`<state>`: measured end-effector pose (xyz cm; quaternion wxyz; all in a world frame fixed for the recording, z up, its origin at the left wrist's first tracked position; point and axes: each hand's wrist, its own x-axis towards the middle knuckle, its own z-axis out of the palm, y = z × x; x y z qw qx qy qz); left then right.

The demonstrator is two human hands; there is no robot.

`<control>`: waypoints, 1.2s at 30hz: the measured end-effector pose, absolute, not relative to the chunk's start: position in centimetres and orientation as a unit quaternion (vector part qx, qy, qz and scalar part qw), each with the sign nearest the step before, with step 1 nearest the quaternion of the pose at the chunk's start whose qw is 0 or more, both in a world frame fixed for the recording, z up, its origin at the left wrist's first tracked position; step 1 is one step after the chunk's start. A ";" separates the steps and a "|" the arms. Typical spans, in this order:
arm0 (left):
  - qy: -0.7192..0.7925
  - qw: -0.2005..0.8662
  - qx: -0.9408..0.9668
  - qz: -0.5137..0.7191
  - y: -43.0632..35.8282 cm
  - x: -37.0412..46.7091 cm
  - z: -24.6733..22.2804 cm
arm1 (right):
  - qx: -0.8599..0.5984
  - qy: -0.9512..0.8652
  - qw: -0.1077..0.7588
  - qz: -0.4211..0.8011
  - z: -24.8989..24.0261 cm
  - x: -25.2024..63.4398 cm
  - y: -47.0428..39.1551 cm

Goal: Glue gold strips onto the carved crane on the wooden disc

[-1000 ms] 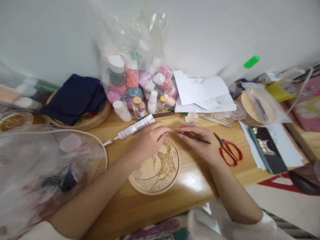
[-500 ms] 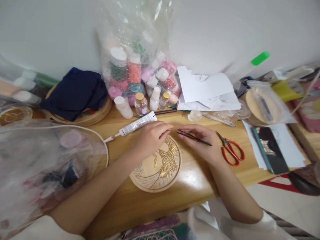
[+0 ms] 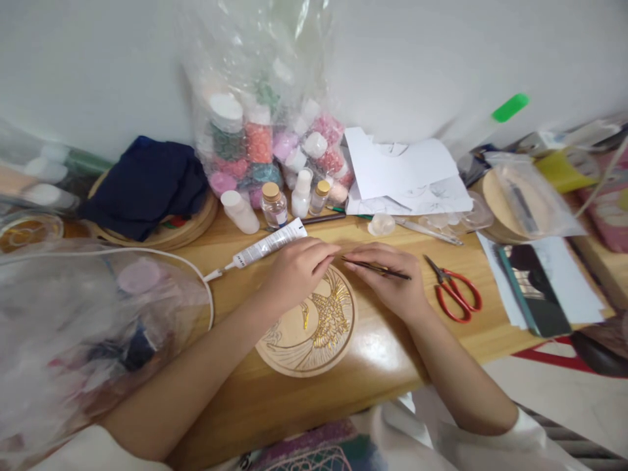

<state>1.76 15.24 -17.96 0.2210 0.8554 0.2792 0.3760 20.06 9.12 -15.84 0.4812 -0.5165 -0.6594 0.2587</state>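
Note:
My right hand (image 3: 400, 288) grips dark tweezers (image 3: 380, 269), their tips pointing left. Facing it, my left hand (image 3: 297, 271) has thumb and fingertips pinched together, close to the tweezer tips; anything between them is too fine to make out. Beneath both hands lies a round wooden disc (image 3: 297, 366) with a carved bird design, partly lined in gold. My left hand covers the disc's upper left part. A white glue tube (image 3: 269, 243) with a narrow nozzle rests just beyond that hand. Red-handled scissors (image 3: 454, 291) lie to the right of my right hand.
Small bottles (image 3: 275, 204) stand at the back before a clear bag of coloured jars (image 3: 245, 140). White papers (image 3: 407, 173) lean near the wall. A phone (image 3: 534, 288) lies on paper at right. Plastic bags (image 3: 73, 314) and a white cable (image 3: 212, 307) occupy the left side.
My right hand has moved slightly left, bringing the tweezer tips closer to my left fingertips. My left hand keeps its pinch in nearly the same place.

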 end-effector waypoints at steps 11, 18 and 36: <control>0.282 0.227 0.852 0.379 15.2 1.8 -18.1 | -0.519 -0.651 0.484 0.268 -16.2 20.0 9.1; 0.278 0.239 0.848 0.383 15.3 1.8 -18.2 | -0.525 -0.648 0.483 0.268 -16.0 20.1 9.1; 0.274 0.230 0.849 0.388 15.3 1.8 -18.1 | -0.530 -0.654 0.468 0.269 -15.9 20.2 9.1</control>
